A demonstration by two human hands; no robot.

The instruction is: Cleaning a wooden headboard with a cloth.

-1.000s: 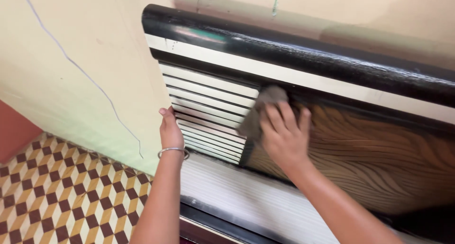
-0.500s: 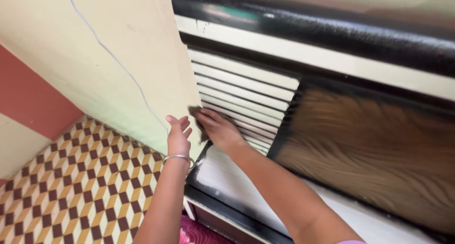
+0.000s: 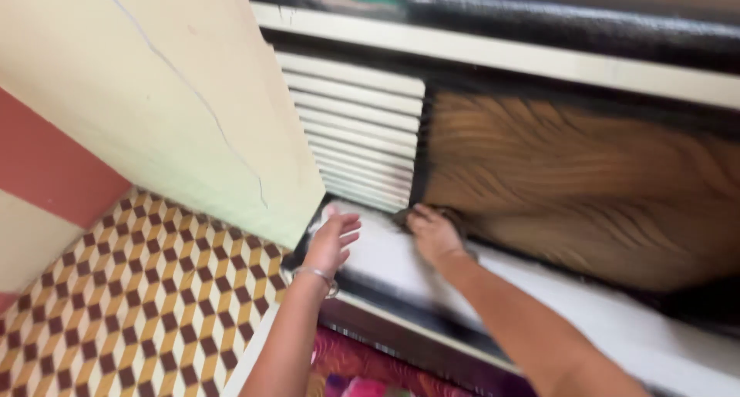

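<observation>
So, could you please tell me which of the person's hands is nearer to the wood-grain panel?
The right. The right hand is at the lower left corner of the wood-grain panel, pressing a dark cloth there. The left hand is further left, open, over the white ledge below the slats.

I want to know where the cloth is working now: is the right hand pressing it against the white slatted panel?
No: the right hand holds the cloth low at the wood-grain panel, beside the slats.

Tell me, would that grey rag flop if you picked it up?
Probably floppy: the grey rag looks crumpled under the right hand, bunched against the wood-grain panel. It seems light, since one hand covers it. It likely slides easily on the white ledge.
</observation>
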